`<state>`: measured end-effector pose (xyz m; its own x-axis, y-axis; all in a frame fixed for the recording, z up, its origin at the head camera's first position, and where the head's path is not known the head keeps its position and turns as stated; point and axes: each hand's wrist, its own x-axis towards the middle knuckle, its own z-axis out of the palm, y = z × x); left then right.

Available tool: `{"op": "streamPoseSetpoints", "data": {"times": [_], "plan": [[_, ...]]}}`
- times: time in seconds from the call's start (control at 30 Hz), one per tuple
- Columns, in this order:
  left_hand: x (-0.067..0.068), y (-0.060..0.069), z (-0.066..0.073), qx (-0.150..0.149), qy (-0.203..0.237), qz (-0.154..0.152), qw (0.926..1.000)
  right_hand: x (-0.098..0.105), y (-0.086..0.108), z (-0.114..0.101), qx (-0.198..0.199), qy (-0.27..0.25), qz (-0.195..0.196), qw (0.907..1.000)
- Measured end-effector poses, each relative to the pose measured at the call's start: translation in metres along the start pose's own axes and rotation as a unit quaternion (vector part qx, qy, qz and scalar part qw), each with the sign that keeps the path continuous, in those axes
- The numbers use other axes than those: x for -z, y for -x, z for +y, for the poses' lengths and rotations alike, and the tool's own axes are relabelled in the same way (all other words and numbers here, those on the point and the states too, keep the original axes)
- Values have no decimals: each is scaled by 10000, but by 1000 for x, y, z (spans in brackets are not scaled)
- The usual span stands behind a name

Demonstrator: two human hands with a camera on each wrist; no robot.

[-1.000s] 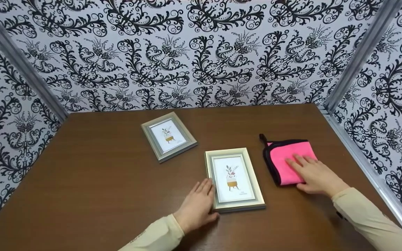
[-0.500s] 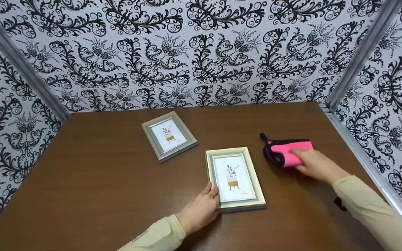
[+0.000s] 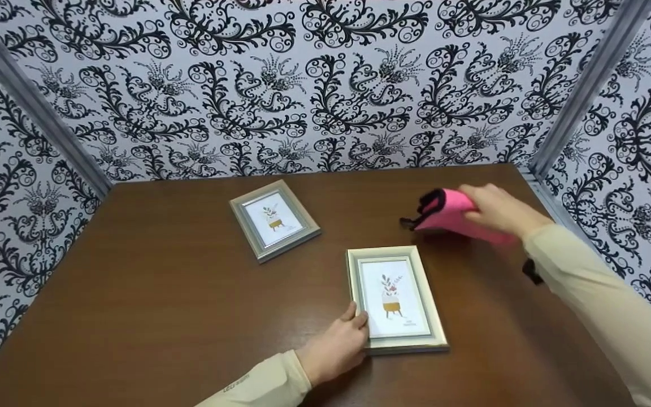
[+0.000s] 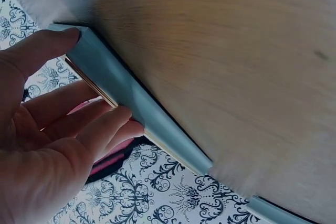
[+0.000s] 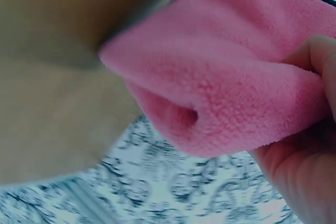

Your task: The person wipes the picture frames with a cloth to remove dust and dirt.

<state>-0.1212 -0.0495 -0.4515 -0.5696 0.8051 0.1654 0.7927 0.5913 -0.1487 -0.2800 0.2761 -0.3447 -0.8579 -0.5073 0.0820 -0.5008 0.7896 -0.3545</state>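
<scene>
We have the cream frame [image 3: 396, 299] lying face up on the brown table [image 3: 190, 294], and there's the left hand [image 3: 335, 347] at its near left corner! We see those fingers curled in against the side, and in the left wrist view thumb and fingertips pinch the moulding, so that's a firm grip. Inside the cream frame we spot a print of a leafy plant in a white and mustard pot on legs.

Over to the right of the cream frame and a little beyond it, here's the right hand [image 3: 503, 212], closed round a folded pink cloth [image 3: 447, 217] with black edging! We get the close-up from the right wrist: soft, fluffy fabric pinched between the digits, bulging into a rounded fold. One end of the cloth blurs in the head view, and we can't tell whether its lower edge touches the table.

Beyond the cream frame and to its left, we find the grey frame [image 3: 274, 220], set at an angle, well apart from both hands, showing a similar potted plant. Farther back, behind the cream frame and past the table's edge, we're looking at black-and-white scroll wallpaper [image 3: 325, 90]. Nearer than the cream frame, we see a beige sleeve [image 3: 269, 380] on the left arm.
</scene>
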Motion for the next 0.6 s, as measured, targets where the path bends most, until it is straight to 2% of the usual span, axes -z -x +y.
{"op": "streamPoseSetpoints", "data": {"times": [0.13,0.27,0.4,0.5,0.6], "plan": [[1,-1,2,27,16,27,10000,7,-21,-17,293,573,52,9979],[1,-2,3,12,51,75,10000,0,-37,-35,292,846,245,9957],[1,-4,2,5,39,88,10000,-29,-45,-48,269,1071,243,9936],[2,-4,1,-10,11,98,10000,-58,-44,-52,376,1258,-114,9913],[3,-4,0,-20,-47,90,9999,-84,-39,-54,511,1225,-611,9893]]}}
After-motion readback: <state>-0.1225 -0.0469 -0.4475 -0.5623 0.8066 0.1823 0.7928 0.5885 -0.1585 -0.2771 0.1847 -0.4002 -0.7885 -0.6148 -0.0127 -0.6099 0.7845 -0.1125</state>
